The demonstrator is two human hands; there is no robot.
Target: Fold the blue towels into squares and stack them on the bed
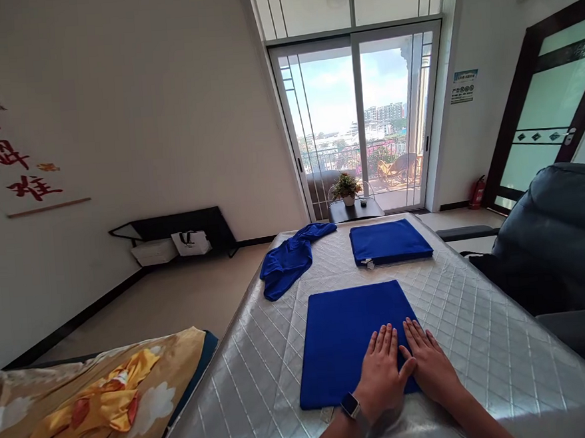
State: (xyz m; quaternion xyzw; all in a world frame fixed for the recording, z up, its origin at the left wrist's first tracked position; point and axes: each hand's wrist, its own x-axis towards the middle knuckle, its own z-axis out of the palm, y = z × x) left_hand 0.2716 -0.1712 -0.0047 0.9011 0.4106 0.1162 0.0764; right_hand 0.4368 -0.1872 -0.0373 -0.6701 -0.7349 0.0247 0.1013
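A folded blue cloth (341,342) lies flat as a near-square on the silver quilted table cover (245,396). My left hand (383,373), with a smartwatch (350,405) at the wrist, rests palm down on its right part, fingers stretched forward. Beside it my right hand (432,366) lies flat along the cloth's right edge, fingers extended. The two thumbs are close together. Neither hand grips anything. Farther back sits a thicker folded blue stack (390,240) with a white tag at its front edge. To its left is a crumpled blue cloth (290,259).
A dark armchair (553,227) stands at the right. At lower left is a bed with a patterned cover (150,409) and yellow clothing (117,398). Behind the table stand a small table (339,212) with a potted plant (348,187) and sliding glass doors (359,121).
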